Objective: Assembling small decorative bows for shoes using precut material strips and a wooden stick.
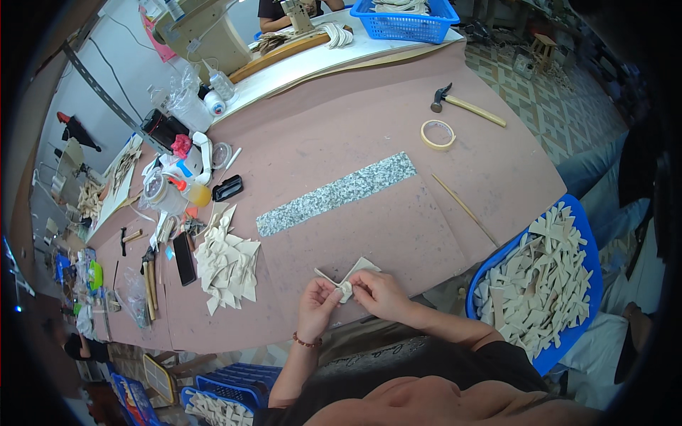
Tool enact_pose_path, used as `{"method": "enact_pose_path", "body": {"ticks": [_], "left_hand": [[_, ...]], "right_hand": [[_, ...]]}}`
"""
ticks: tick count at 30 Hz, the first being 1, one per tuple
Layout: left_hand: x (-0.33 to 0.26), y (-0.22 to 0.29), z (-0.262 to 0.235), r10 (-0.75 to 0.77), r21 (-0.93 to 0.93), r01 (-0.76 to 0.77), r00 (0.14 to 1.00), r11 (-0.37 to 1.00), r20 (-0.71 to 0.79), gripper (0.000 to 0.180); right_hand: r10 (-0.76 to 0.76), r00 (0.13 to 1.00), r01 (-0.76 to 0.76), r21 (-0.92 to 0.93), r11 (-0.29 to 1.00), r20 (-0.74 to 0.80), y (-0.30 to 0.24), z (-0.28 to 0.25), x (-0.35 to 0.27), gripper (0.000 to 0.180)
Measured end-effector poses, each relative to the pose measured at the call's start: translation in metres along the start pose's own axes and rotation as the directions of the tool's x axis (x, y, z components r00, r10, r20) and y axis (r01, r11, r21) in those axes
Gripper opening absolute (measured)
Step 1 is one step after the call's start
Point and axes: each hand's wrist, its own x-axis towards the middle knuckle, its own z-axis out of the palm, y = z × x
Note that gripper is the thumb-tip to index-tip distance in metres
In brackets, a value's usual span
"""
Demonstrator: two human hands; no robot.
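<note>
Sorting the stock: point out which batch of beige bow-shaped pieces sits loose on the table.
The heap of beige bow-shaped pieces lying on the pinkish-brown table, beside the left hand; the other large batch fills the blue plastic basket at the right.

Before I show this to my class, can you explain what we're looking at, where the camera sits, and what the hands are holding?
There is no machine here: a person works with bare hands. One wide camera on their head looks down, bending straight edges. The left hand and right hand pinch a pale bow-shaped piece together over a brown table. A pile of similar pieces lies to the left, and a blue basket of more sits to the right. A hammer, tape roll and grey speckled strip lie further away.
</note>
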Motion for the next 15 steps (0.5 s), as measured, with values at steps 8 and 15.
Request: {"method": "enact_pose_path", "body": {"ticks": [8, 15], "left_hand": [[0.0007, -0.0004, -0.0006, 0.009, -0.012, -0.009, 1.0, 1.0, 0.001, 0.015], [0.0005, 0.0002, 0.0003, 0.018, -0.018, -0.018, 1.0, 1.0, 0.004, 0.015]], "right_hand": [[-0.011, 1.0, 0.011, -0.004, 1.0, -0.003, 0.0, 0.0, 0.0014, 0.008], [-0.008, 1.0, 0.008, 0.008, 1.0, 0.0, 0.003, 0.0001, 0.0008, 0.01]]}}
